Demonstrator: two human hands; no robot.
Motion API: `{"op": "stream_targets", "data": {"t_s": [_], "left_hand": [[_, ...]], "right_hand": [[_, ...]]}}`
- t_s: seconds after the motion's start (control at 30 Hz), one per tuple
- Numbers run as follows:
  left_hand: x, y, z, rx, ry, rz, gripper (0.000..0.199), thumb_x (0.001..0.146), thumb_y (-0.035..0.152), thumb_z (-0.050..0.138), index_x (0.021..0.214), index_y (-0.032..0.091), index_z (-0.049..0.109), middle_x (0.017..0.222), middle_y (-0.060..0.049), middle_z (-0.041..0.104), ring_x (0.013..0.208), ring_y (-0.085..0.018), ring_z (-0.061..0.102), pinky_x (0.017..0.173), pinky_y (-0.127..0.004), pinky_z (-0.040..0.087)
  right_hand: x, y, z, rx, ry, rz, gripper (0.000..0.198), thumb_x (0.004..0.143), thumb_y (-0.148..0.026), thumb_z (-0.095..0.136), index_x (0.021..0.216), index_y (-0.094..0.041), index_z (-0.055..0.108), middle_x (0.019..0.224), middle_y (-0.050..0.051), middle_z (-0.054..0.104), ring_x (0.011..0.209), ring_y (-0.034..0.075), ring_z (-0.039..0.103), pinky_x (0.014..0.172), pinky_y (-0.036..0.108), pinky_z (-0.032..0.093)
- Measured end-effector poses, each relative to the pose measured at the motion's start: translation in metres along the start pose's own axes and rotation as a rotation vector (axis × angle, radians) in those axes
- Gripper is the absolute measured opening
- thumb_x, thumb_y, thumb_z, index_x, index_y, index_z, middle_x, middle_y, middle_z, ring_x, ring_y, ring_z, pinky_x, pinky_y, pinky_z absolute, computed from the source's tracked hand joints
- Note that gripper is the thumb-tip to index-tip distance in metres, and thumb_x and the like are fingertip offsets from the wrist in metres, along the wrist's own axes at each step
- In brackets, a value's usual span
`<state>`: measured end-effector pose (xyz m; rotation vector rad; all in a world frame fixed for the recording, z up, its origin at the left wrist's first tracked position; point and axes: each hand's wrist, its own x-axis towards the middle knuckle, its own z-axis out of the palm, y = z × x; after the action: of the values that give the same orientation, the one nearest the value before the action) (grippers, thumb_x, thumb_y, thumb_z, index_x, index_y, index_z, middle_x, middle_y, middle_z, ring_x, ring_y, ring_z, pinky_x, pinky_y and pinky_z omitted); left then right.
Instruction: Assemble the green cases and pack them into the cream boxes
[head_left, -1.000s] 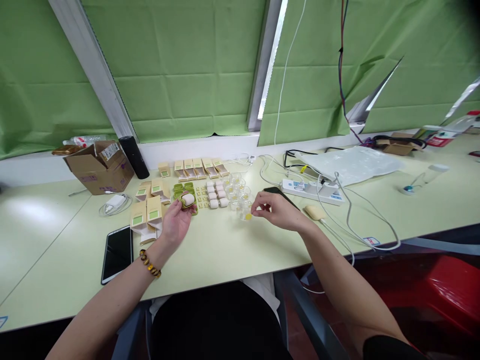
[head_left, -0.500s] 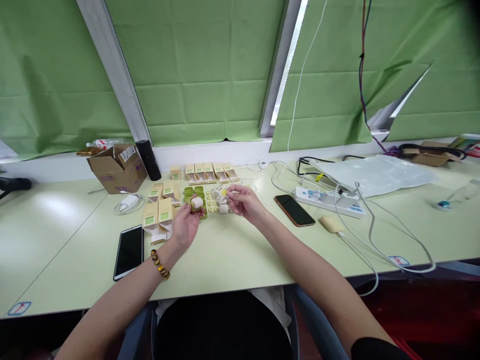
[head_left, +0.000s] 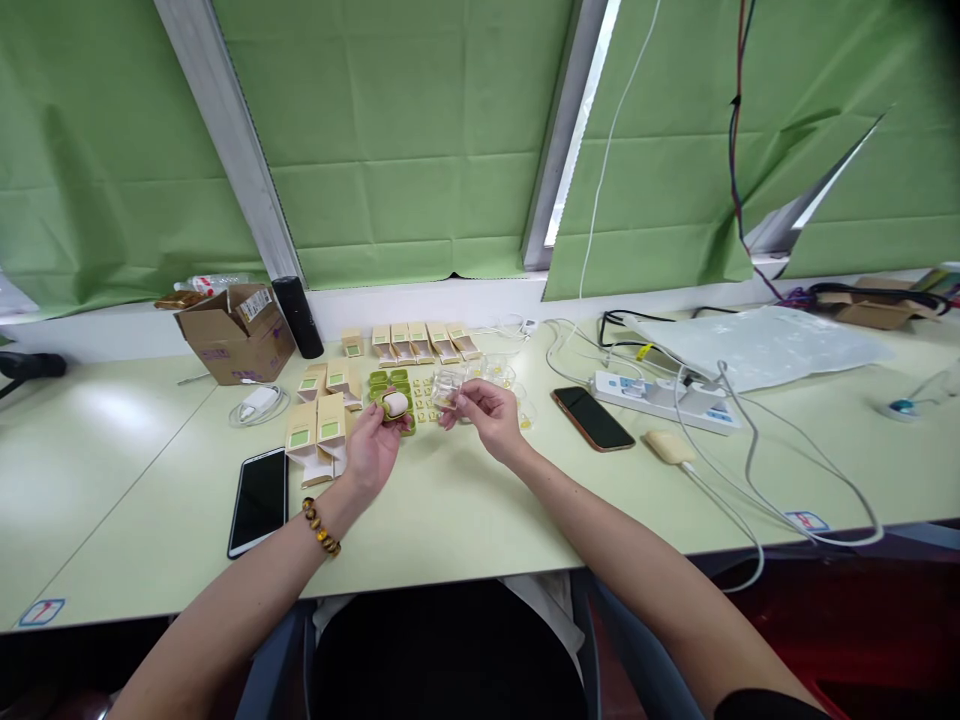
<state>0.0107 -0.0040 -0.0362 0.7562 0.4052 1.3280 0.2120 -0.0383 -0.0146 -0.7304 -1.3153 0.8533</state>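
Left hand (head_left: 375, 450): curled round a green case (head_left: 390, 413), pale piece (head_left: 397, 403) inside, above the table (head_left: 480, 520) | Right hand (head_left: 487, 412): has come in from the clear cups (head_left: 526, 422); pinches a clear plastic piece (head_left: 448, 386) | Upshot: hands apart; case and plastic now seem within easy reach of each other

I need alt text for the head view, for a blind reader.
The left hand holds a small rounded item, pale pink and green; the right hand pinches a clear plastic piece. Small tan cartons are on the table.
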Motion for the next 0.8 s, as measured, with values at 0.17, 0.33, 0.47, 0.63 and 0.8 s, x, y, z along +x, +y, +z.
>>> {"op": "stream_targets", "data": {"t_s": [0.17, 0.33, 0.47, 0.63, 0.8], "left_hand": [[0.0, 0.0, 0.001, 0.022, -0.005, 0.009, 0.024, 0.091, 0.025, 0.072, 0.114, 0.018, 0.07, 0.105, -0.009, 0.074, 0.087, -0.018, 0.067, 0.08, -0.033, 0.054], [0.0, -0.001, 0.001, -0.006, -0.007, 0.031, 0.017, 0.091, 0.023, 0.071, 0.107, 0.017, 0.07, 0.109, -0.009, 0.074, 0.089, -0.018, 0.066, 0.082, -0.032, 0.054], [-0.001, -0.001, 0.0, 0.018, -0.019, 0.041, 0.023, 0.091, 0.024, 0.071, 0.113, 0.017, 0.07, 0.111, -0.01, 0.073, 0.091, -0.018, 0.066, 0.083, -0.032, 0.054], [-0.001, 0.0, -0.001, 0.046, -0.03, 0.046, 0.028, 0.092, 0.026, 0.071, 0.119, 0.017, 0.07, 0.112, -0.01, 0.073, 0.091, -0.018, 0.066, 0.082, -0.031, 0.055], [0.0, 0.0, -0.003, 0.056, -0.033, 0.053, 0.029, 0.093, 0.027, 0.071, 0.12, 0.017, 0.07, 0.113, -0.01, 0.073, 0.091, -0.018, 0.066, 0.083, -0.032, 0.056]], "right_hand": [[-0.008, 0.01, -0.007, -0.516, 0.029, -0.363, 0.023, 0.098, -0.043, 0.06, 0.09, -0.025, 0.073, 0.087, 0.01, 0.076, 0.084, 0.027, 0.077, 0.077, 0.046, 0.066], [-0.007, 0.024, -0.019, -0.84, -0.075, -0.64, 0.027, 0.102, -0.036, 0.052, 0.098, -0.028, 0.078, 0.102, 0.014, 0.08, 0.097, 0.027, 0.078, 0.08, 0.044, 0.068], [-0.003, 0.023, -0.02, -0.844, -0.037, -0.848, 0.028, 0.105, -0.032, 0.05, 0.106, -0.027, 0.078, 0.103, 0.013, 0.081, 0.097, 0.025, 0.079, 0.076, 0.039, 0.07], [-0.004, 0.007, -0.01, -0.616, -0.019, -0.702, 0.027, 0.105, -0.031, 0.055, 0.123, -0.026, 0.075, 0.115, 0.013, 0.079, 0.11, 0.027, 0.076, 0.095, 0.046, 0.067], [-0.006, 0.005, -0.003, -0.226, -0.122, -0.333, 0.035, 0.098, -0.05, 0.068, 0.121, -0.025, 0.076, 0.123, 0.015, 0.073, 0.12, 0.03, 0.07, 0.1, 0.049, 0.064]]}}
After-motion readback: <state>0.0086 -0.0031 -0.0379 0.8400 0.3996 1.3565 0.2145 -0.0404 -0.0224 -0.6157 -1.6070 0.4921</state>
